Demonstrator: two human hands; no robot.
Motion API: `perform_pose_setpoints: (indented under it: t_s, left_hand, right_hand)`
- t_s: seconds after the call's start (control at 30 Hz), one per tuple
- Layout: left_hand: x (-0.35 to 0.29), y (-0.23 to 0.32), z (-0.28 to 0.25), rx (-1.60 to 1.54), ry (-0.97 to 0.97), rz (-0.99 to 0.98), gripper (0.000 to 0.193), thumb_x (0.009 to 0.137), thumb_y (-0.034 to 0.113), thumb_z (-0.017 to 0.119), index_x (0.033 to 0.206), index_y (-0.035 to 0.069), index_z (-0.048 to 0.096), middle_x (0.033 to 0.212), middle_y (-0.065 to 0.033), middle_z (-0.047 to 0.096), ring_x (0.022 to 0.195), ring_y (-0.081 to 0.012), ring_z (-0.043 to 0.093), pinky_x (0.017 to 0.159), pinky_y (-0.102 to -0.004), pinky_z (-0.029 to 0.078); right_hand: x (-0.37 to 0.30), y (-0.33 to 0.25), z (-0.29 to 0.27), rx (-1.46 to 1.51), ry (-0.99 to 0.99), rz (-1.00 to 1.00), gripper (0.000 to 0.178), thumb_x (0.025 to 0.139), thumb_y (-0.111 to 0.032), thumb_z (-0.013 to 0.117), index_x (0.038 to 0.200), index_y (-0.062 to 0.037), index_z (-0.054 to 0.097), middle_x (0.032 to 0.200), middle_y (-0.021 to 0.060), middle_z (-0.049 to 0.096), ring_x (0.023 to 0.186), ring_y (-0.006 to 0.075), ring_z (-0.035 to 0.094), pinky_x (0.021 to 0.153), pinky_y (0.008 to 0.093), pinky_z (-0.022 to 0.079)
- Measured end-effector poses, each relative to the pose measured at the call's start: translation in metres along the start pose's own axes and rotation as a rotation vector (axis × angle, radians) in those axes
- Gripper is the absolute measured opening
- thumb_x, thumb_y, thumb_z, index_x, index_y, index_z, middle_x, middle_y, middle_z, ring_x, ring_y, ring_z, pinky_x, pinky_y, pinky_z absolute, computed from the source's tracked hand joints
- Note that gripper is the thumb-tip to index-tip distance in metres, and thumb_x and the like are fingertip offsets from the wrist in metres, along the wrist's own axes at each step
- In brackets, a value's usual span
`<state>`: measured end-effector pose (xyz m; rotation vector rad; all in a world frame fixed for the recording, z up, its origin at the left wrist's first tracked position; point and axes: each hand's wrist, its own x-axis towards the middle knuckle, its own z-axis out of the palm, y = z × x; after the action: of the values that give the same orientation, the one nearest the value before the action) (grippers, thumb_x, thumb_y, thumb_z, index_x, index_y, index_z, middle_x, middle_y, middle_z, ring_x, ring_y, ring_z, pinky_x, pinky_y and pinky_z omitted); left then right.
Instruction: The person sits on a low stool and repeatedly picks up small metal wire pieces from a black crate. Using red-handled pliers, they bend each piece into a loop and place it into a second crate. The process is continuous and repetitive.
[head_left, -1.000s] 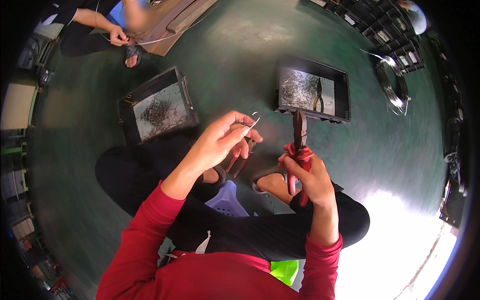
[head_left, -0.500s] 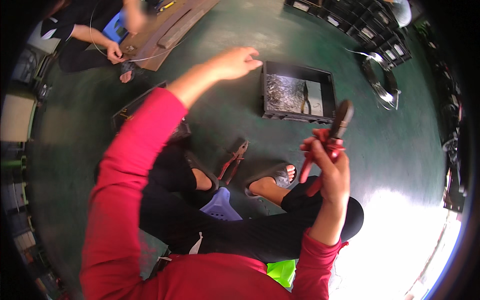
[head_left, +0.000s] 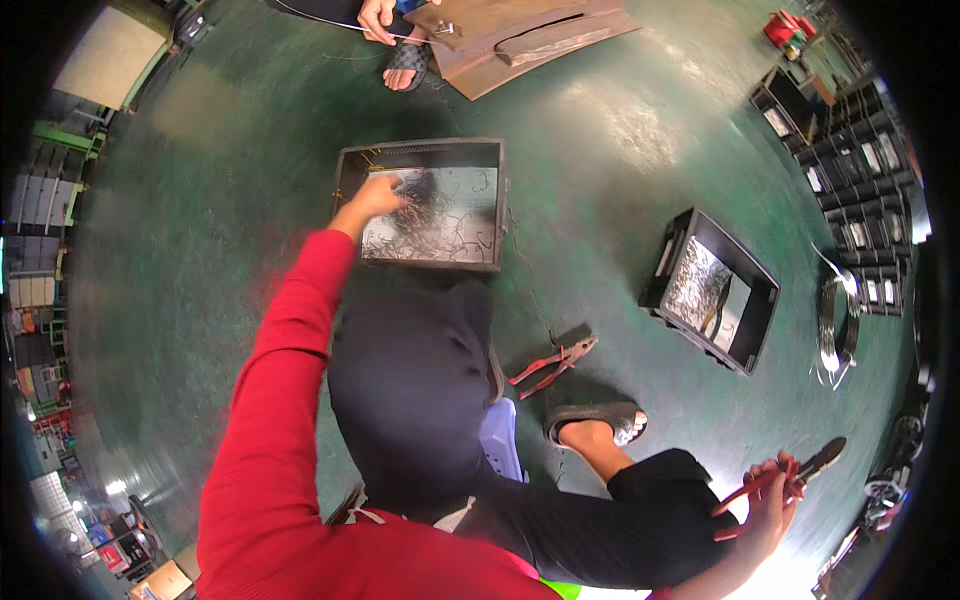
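Note:
My left hand (head_left: 378, 195) reaches over the near-left side of a black plastic crate (head_left: 425, 150), its thumb and fingers slightly apart above short bent wire pieces (head_left: 430, 240). No piece shows between the fingertips. Off to the right, beside my knee, my right hand (head_left: 768, 500) is closed round red-handled pliers (head_left: 822, 458), their dark head pointing up and right. A second pair of red-handled pliers (head_left: 555, 364) lies on the green floor between the crate and my sandalled foot (head_left: 598, 425).
Another black crate (head_left: 763, 325) on the right holds shiny metal bits and a dark tool (head_left: 716, 308). A wire coil (head_left: 838, 330) and stacked crates (head_left: 865, 170) stand farther right. Across from me, another person's hand (head_left: 376, 18) holds a wire beside a brown board (head_left: 475, 78).
My view has turned left. My left hand has gone from open air above the floor to inside the left crate. My right hand still grips its pliers.

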<state>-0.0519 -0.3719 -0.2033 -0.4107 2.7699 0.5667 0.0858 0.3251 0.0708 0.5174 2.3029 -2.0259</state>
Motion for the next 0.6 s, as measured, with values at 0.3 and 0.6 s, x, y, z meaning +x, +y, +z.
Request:
perform_pose_setpoints:
  t_s: [0.3, 0.6]
  left_hand:
    - [0.041, -0.037, 0.106, -0.003, 0.155, -0.291, 0.074, 0.070, 0.020, 0.075, 0.136, 0.012, 0.044, 0.135, -0.0193, 0.045, 0.123, -0.0429, 0.043, 0.101, -0.0477, 0.043]
    - [0.001, -0.037, 0.030, -0.808, 0.092, -0.388, 0.034, 0.071, 0.013, 0.072, 0.104, 0.010, 0.065, 0.092, -0.0047, 0.066, 0.083, -0.0180, 0.061, 0.069, -0.0332, 0.050]
  right_hand:
    - [0.045, 0.002, -0.011, -0.004, 0.149, 0.195, 0.037, 0.099, -0.031, 0.053, 0.132, -0.0138, 0.049, 0.110, -0.0022, 0.056, 0.100, 0.0118, 0.053, 0.091, 0.0343, 0.042]
    - [0.042, -0.002, -0.004, -0.015, 0.103, 0.244, 0.036, 0.097, -0.033, 0.057, 0.129, -0.0167, 0.053, 0.103, -0.0025, 0.058, 0.094, 0.0129, 0.055, 0.086, 0.0359, 0.046]
